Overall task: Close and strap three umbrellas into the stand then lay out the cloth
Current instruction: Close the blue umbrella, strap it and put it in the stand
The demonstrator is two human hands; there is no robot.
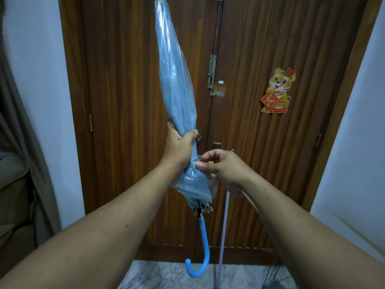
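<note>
Head view. Room: brown wooden double door (250,122) with tiger sticker (278,90) at 2 o'clock; white walls; marbled floor (166,274) at 6 o'clock. Blue umbrella (177,84): folded, held tip-up at centre, hooked handle (201,253) down. Left hand (180,146): fist closed round canopy. Right hand (225,171): fingertips pinching canopy fabric just below.

One blue umbrella (177,84) in front of the door (270,163), held by two hands: left (179,147), right (225,170). One tiger sticker (278,90) on that door.

Home entryway: wooden door (250,122), curtain (23,163)
</note>
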